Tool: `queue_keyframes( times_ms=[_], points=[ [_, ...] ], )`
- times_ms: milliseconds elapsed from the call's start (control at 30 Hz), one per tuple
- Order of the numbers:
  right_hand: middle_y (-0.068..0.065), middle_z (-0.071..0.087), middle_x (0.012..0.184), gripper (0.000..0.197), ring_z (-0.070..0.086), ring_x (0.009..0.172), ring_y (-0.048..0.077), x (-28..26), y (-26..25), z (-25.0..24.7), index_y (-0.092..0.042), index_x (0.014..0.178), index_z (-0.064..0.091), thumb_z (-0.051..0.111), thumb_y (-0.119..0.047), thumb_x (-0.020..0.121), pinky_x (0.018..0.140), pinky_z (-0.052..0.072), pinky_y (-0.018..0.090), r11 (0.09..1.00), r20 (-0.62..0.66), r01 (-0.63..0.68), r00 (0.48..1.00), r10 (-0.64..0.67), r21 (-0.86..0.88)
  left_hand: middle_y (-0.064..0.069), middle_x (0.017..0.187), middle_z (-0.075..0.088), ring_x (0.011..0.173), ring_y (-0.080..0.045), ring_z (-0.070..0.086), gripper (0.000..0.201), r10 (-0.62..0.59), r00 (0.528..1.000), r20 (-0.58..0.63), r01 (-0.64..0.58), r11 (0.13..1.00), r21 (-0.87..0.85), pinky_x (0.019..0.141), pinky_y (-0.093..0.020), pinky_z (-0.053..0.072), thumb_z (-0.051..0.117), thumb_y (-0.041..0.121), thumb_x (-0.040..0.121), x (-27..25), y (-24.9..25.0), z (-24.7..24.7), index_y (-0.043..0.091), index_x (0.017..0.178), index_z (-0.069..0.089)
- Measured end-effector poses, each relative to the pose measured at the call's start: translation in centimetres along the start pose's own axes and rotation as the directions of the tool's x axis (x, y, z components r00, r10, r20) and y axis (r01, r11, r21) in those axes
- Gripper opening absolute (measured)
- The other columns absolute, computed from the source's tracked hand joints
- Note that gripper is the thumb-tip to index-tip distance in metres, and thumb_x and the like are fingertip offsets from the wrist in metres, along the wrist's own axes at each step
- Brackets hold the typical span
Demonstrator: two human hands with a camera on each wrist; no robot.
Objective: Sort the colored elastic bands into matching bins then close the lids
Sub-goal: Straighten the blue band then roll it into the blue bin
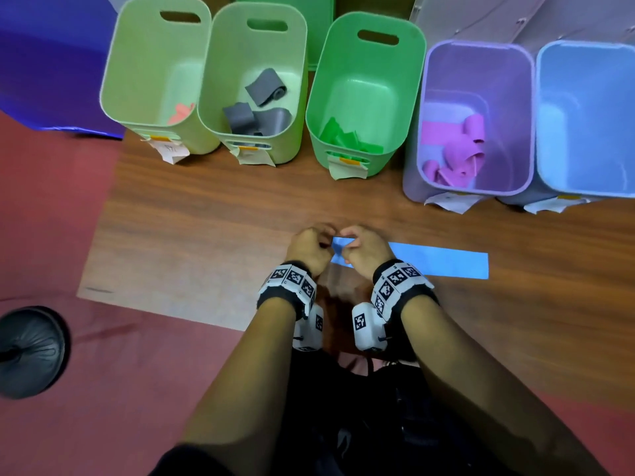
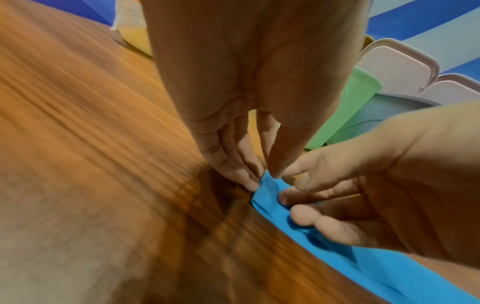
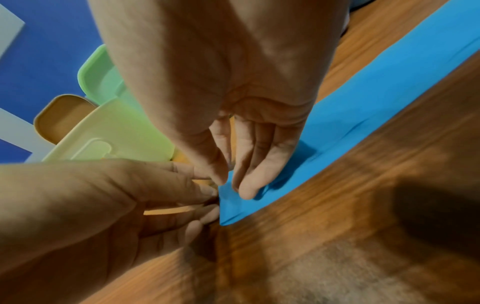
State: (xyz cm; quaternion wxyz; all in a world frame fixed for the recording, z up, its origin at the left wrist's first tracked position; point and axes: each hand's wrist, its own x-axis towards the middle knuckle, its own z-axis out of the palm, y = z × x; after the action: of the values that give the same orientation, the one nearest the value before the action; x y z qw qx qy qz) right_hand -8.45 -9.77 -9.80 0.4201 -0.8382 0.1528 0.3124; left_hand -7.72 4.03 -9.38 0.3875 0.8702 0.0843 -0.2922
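Blue elastic band (image 1: 436,264) lies flat on the wood-grain surface (image 1: 206,218) in front of us, a long, smooth, bright blue strip running off to our right. Its near end is folded over on itself, and that's where both of our hands meet. Our left hand (image 1: 311,249) has its fingers curled, fingertips (image 2: 249,181) nipping the end's edge against the thumb. Our right hand (image 1: 362,250) pinches the folded end too, thumb and forefinger closed on it, the other fingertips (image 3: 248,190) pressing the fold down. Beyond, five open bins stand in a row: a pale green bin (image 1: 113,80) with something pink inside, a second green bin (image 1: 209,97) holding grey bands (image 1: 264,87), a deeper green bin (image 1: 316,91) with green bands (image 1: 347,139), a purple bin (image 1: 422,132) with purple bands (image 1: 457,152), and a blue bin (image 1: 543,115) at far right.
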Motion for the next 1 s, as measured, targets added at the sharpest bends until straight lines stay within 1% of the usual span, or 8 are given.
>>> queue_keyframes(
  times_ms=[67,133,200,367,500,633,800,1000],
  points=[
    [0.006,0.068,0.107,0.034,0.067,0.094,0.025,0.2,0.1,0.4,-0.021,0.117,0.065,0.046,-0.007,0.092,0.086,0.056,0.037,1.0,-0.014,-0.005,1.0,0.005,-0.009,0.01,0.095,0.064,0.091,-0.007,0.062,0.04,-0.02,1.0,0.013,0.02,1.0,-0.015,0.08,-0.007,0.042,0.056,-0.002,0.08,0.5,-0.2,0.2,0.019,0.112,0.066],
    [0.007,0.069,0.105,0.032,0.068,0.093,0.025,0.3,0.3,0.6,-0.022,0.112,0.066,0.047,-0.006,0.091,0.085,0.057,0.039,1.0,-0.006,-0.013,1.0,0.013,0.005,0.009,0.096,0.065,0.09,-0.007,0.063,0.038,-0.028,0.999,0.02,0.029,0.999,-0.044,0.074,-0.002,0.042,0.055,-0.002,0.081,0.7,-0.5,0.5,0.019,0.111,0.065],
    [0.008,0.071,0.101,0.027,0.069,0.093,0.027,0.4,0.1,0.6,-0.025,0.098,0.064,0.051,-0.004,0.088,0.084,0.058,0.04,0.999,0.008,-0.024,1.0,0.024,0.032,0.006,0.096,0.065,0.087,-0.008,0.061,0.033,-0.023,1.0,0.018,0.025,0.996,-0.089,0.064,0.004,0.039,0.057,-0.003,0.082,0.8,-0.4,0.6,0.014,0.111,0.064],
    [0.006,0.069,0.091,0.025,0.07,0.088,0.027,0.5,-0.2,-0.1,-0.029,0.077,0.058,0.061,-0.006,0.088,0.084,0.058,0.043,0.991,-0.041,-0.024,0.999,0.03,0.13,0.003,0.088,0.063,0.083,-0.011,0.06,0.022,-0.035,0.999,0.006,0.035,0.973,-0.228,0.061,-0.002,0.043,0.063,-0.003,0.084,0.6,-0.2,0.9,0.014,0.097,0.061],
    [0.003,0.069,0.082,0.017,0.072,0.076,0.024,-0.1,-1.2,-1.8,-0.024,0.078,0.058,0.064,-0.012,0.089,0.078,0.059,0.039,0.987,-0.102,0.029,0.995,-0.014,0.155,-0.002,0.089,0.067,0.085,-0.019,0.064,0.023,0.005,1.0,-0.007,-0.006,0.957,-0.29,0.083,-0.031,0.053,0.066,0.0,0.083,0.6,1.3,0.2,0.022,0.082,0.059],
    [0.002,0.07,0.077,0.014,0.069,0.064,0.015,-1.2,-2.7,-4.4,-0.022,0.079,0.058,0.062,-0.012,0.088,0.066,0.054,0.029,0.977,-0.182,0.085,0.982,-0.049,0.194,-0.002,0.081,0.066,0.079,-0.019,0.063,0.023,0.081,0.995,-0.061,-0.096,0.945,-0.314,0.084,-0.039,0.054,0.066,-0.001,0.083,0.5,4.5,-1.1,0.021,0.08,0.06],
    [0.003,0.069,0.068,0.009,0.07,0.065,0.023,-2.6,-4.9,-8.6,-0.025,0.076,0.056,0.059,-0.02,0.083,0.075,0.06,0.049,0.949,-0.287,0.194,0.95,-0.119,0.249,-0.003,0.081,0.063,0.078,-0.017,0.059,0.027,0.261,0.957,-0.127,-0.287,0.914,-0.285,0.08,-0.032,0.052,0.063,-0.006,0.085,0.2,9.6,-3.0,0.021,0.081,0.061],
    [-0.009,0.062,0.068,0.01,0.066,0.076,0.021,-5.4,-6.7,-14.7,-0.029,0.073,0.062,0.063,-0.022,0.082,0.076,0.056,0.036,0.926,-0.458,0.322,0.865,-0.203,0.198,0.004,0.076,0.064,0.064,0.006,0.057,0.015,0.391,0.897,-0.205,-0.438,0.847,-0.302,0.068,-0.011,0.048,0.064,-0.005,0.087,-0.8,16.1,-4.6,0.01,0.091,0.065]
  ],
)
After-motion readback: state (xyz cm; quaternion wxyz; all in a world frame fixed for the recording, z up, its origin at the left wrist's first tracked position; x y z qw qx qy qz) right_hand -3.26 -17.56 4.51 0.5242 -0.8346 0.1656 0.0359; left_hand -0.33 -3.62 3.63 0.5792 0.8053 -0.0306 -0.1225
